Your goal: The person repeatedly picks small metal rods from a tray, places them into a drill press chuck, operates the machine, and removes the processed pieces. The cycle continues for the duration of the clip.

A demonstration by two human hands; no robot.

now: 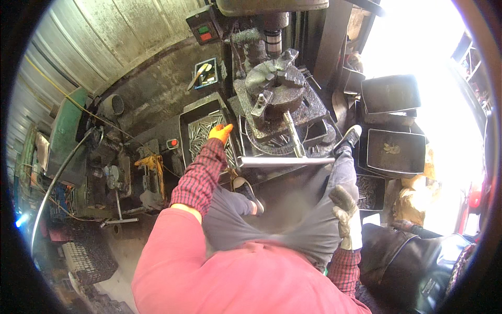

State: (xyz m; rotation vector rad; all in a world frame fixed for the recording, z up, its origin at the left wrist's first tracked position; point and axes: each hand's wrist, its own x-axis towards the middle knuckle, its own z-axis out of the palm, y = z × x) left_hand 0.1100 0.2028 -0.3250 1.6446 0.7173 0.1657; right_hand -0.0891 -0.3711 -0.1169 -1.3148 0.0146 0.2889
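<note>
My left hand [220, 134], in an orange glove, is over the right side of a metal tray [182, 131] heaped with small metal pins [201, 133]. Its fingers are drawn together; whatever they may hold is hidden. My right hand [342, 209], in a grey glove with a pale cuff, rests against my right thigh with its fingers laid along it and nothing visible in them. Ahead stands a metal-chip-covered jaw chuck [274, 86] under a drill spindle [273, 44]. A T-shaped handle's bright crossbar [285, 161] extends from it toward my knees.
A switch box [204, 29] with green and red buttons hangs above. A brush [197, 77] lies across a small container left of the chuck. Dark metal bins [396, 150] are stacked at right, beside a black padded seat [418, 261]. More machinery [112, 175] stands at left.
</note>
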